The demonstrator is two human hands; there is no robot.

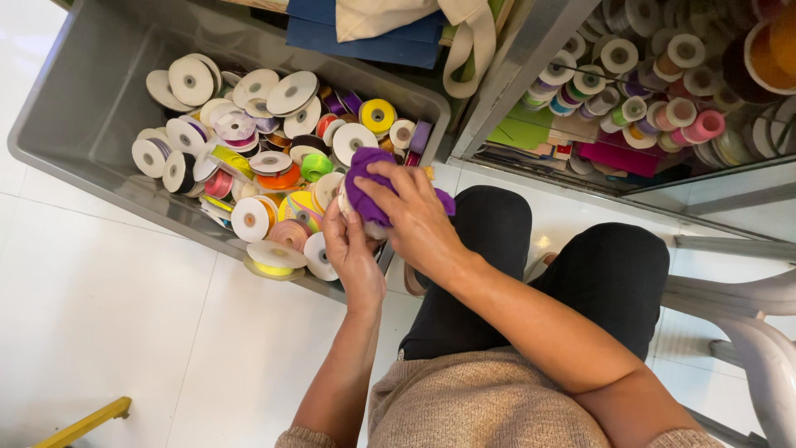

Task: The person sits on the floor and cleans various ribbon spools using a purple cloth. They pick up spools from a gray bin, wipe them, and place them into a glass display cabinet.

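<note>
My left hand (pixel 352 253) grips a ribbon spool from below, over the near corner of a grey plastic bin (pixel 79 108). The spool is mostly hidden; only its pale rim (pixel 375 230) shows between my fingers. My right hand (pixel 414 211) presses a purple cloth (pixel 365 187) onto the top of that spool. Inside the bin lie several ribbon spools (pixel 274 166) with white card sides and yellow, green, pink, orange and purple ribbon. Both hands touch each other around the spool.
A second container (pixel 655 91) at the upper right holds several more ribbon spools and coloured sheets. Blue fabric and a cream bag strap (pixel 468 46) lie behind the bin. My knees in black trousers (pixel 580 274) are below. A yellow bar (pixel 83 425) sits on the white tiled floor.
</note>
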